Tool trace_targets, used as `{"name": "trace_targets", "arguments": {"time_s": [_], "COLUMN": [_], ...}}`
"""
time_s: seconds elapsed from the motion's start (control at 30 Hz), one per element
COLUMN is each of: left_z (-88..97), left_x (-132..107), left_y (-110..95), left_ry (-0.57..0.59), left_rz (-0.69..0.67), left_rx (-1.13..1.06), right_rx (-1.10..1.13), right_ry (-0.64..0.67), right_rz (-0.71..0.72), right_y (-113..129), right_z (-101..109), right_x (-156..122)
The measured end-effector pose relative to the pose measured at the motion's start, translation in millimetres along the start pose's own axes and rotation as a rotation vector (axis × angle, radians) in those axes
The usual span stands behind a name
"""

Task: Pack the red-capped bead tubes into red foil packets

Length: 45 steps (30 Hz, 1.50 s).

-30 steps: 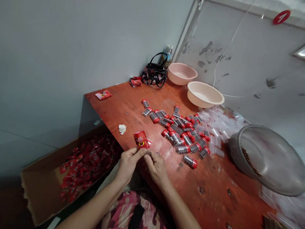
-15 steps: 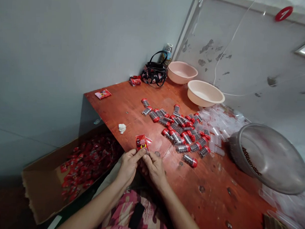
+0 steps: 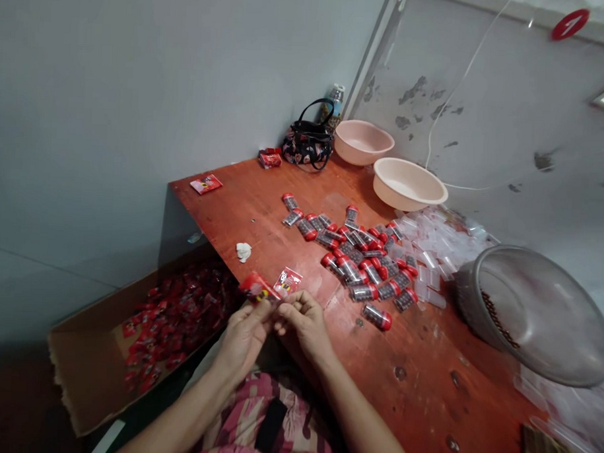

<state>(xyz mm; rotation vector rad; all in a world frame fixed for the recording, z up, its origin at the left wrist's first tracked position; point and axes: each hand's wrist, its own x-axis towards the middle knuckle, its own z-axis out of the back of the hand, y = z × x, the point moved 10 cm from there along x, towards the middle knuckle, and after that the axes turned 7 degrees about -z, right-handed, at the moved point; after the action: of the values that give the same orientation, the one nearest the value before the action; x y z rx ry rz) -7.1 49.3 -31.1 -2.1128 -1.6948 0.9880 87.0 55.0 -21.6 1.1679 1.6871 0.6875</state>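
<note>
My left hand point(image 3: 246, 330) pinches a small glossy red packet point(image 3: 255, 286), which is tilted to the left and smeared by motion. The fingers of my right hand point(image 3: 303, 322) are closed at the packet's lower right end, touching the left fingertips. Just beyond my hands, a flat red and white packet point(image 3: 287, 279) lies near the table edge. To the right, clear tubes point(image 3: 350, 271) with red caps and dark contents lie in a loose pile.
An open cardboard box point(image 3: 86, 361) of red packets stands at the lower left. On the red table point(image 3: 404, 408) are a crumpled white scrap point(image 3: 242, 251), empty clear tubes point(image 3: 433, 244), a grey basin point(image 3: 551, 314), a cream basin point(image 3: 407, 184), a pink basin point(image 3: 363, 143) and a handbag point(image 3: 307, 144).
The packet in my hands has swung left and tilted, uncovering the flat packet behind it. My left hand has shifted slightly left and down. The camera view has moved a little.
</note>
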Motion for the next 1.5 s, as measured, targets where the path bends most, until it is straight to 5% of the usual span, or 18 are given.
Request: {"name": "trace_targets", "arguments": {"time_s": [0.1,0.2,0.4,0.57,0.67,0.8,0.93,1.07,1.17,1.27,1.37,1.43,1.5], "left_z": [31.0,38.4,-35.3,-52.4,-50.1,-51.2,-48.7,-20.2,-12.9,-6.9,2.8,7.4,10.4], "left_x": [1.8,5.2,24.1,36.8,36.2,24.1,16.4,32.5,38.0,42.2,44.2,43.2,41.3], "left_y": [-36.2,-50.1,-49.2,-28.0,-23.4,-28.6,-38.7,-31.8,-9.1,-5.2,-8.0,-8.8,-10.1], "left_ry": [-0.151,-0.148,0.242,0.319,0.318,0.318,0.305,0.173,0.201,0.140,0.017,-0.039,-0.071], "left_rz": [-0.156,-0.212,-0.674,-0.902,-0.989,-1.074,-0.918,-0.390,-0.054,0.011,-0.006,0.002,0.019], "left_rx": [-0.026,0.248,1.124,1.624,1.718,1.559,1.270,0.881,0.665,0.581,0.554,0.514,0.460], "right_rx": [-0.030,-0.088,-0.195,-0.274,-0.336,-0.319,-0.231,-0.273,-0.505,-1.028,-1.690,-1.889,-1.956], "right_ry": [-0.002,-0.038,-0.092,-0.137,-0.229,-0.296,-0.203,-0.034,0.123,0.064,-0.216,-0.285,-0.208], "right_rz": [0.015,0.041,0.056,0.048,0.099,0.217,0.180,0.142,0.123,0.273,0.471,0.515,0.546], "right_y": [7.0,14.3,18.0,20.5,28.4,40.4,40.7,48.6,54.6,77.4,111.2,126.7,134.1], "right_z": [5.6,19.7,33.3,38.6,47.6,49.8,39.2,23.1,6.2,-1.5,-4.1,-5.5,-8.9], "right_x": [-0.5,-1.4,-4.3,-5.6,0.0,13.0,27.5,33.1,38.9,54.0,79.4,100.0,118.7]}}
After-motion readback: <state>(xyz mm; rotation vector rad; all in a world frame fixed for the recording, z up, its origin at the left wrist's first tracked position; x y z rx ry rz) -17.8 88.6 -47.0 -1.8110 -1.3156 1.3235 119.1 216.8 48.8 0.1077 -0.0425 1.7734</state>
